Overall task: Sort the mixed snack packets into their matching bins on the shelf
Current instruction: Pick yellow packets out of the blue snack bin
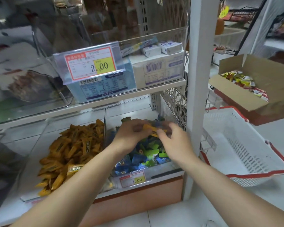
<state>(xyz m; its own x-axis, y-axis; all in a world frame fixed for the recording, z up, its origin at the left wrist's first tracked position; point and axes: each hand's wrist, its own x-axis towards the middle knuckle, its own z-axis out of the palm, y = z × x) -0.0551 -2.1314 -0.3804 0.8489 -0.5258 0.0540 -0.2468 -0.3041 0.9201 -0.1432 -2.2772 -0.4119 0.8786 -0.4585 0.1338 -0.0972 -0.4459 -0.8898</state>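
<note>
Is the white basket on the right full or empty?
Empty: the white basket shows only its bare floor and mesh walls, nothing inside.

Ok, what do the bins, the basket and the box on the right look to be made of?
The bins look like clear rigid plastic, glossy: the packets show through their walls. The basket seems moulded plastic, white lattice with a red rim, matte. The box looks like brown cardboard, dull, with folded flaps.

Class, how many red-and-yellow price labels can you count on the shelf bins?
2. The 2.00 label fronts the upper bin; the 1.00 label fronts the lower bin of blue and green packets. Others may hide behind the arms.
</note>
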